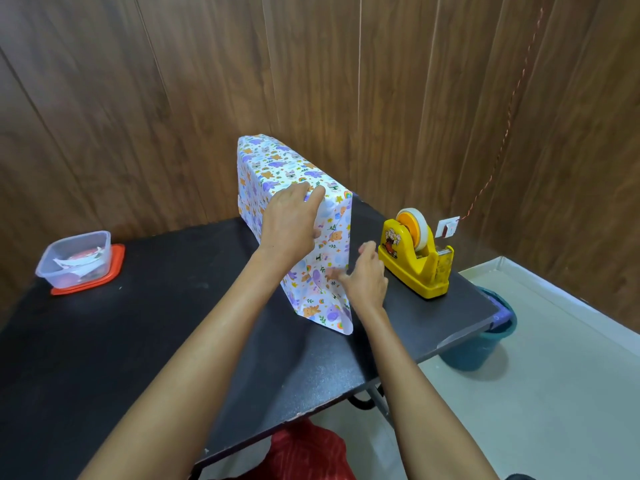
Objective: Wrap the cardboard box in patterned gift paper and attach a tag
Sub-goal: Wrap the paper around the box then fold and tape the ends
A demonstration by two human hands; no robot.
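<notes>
Box: gift-wrapped box, standing on edge on the table.
Left hand: flat, pressing the top near corner.
Right hand: outstretched fingers pressing the end flap.
Tape dispenser: near, to the right.

A single head-worn wide-angle camera looks forward and down from close above the black desk, facing a wood-panelled wall.

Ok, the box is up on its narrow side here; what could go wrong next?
The wrapped box stands on a narrow side, steadied by the left hand on top; letting go could tip it. The paper flap at the near end juts out loose; it may spring open once the right hand leaves it for the tape dispenser.
</notes>
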